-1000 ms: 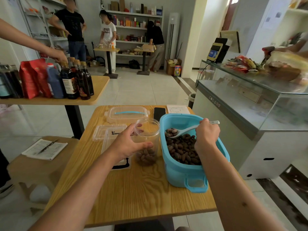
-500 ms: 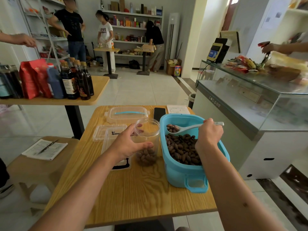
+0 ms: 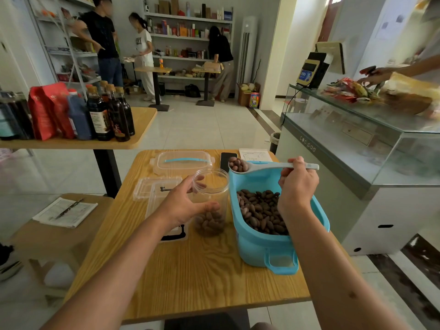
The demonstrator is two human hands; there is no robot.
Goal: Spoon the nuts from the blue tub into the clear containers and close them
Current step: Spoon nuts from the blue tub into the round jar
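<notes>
A blue tub (image 3: 259,244) of brown nuts (image 3: 259,210) stands on the right of the wooden table (image 3: 190,277). Left of it stands a clear round jar (image 3: 210,186) with a shallow layer of nuts at its bottom. My left hand (image 3: 183,206) grips the jar's side. My right hand (image 3: 297,186) holds the handle of a pale spoon (image 3: 269,166). The spoon's bowl, loaded with a few nuts (image 3: 237,164), hovers above the tub's far left corner, just right of the jar's mouth.
A clear lidded box with a blue handle (image 3: 183,161) sits at the table's far edge, clear flat lids (image 3: 157,191) to the left, a phone (image 3: 228,159) and paper (image 3: 253,154) behind the tub. A glass counter (image 3: 357,139) flanks the right; a bottle-laden table (image 3: 78,141) stands left.
My right hand has lifted the spoon out of the nuts with a load and carried it up and left toward the jar. My left hand stays on the jar.
</notes>
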